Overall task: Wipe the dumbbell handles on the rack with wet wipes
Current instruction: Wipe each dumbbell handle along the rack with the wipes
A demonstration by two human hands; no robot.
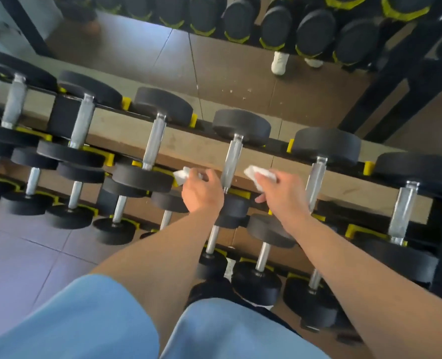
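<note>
A black rack with yellow cradles [368, 167] holds rows of black dumbbells with silver handles. My left hand [201, 191] grips a crumpled white wet wipe [181, 175] just left of the middle dumbbell's handle [232, 161] on the top tier. My right hand [283, 194] grips a second white wipe [258, 176] just right of that same handle. Neither wipe touches the handle. Further handles stand to the left [154, 142] and right [315, 181].
A mirror [227, 73] behind the rack reflects dumbbell ends and white shoes. Lower tiers of smaller dumbbells [262, 255] sit below my arms. My blue shorts [85, 320] fill the bottom, over brown and grey floor tiles [20, 260].
</note>
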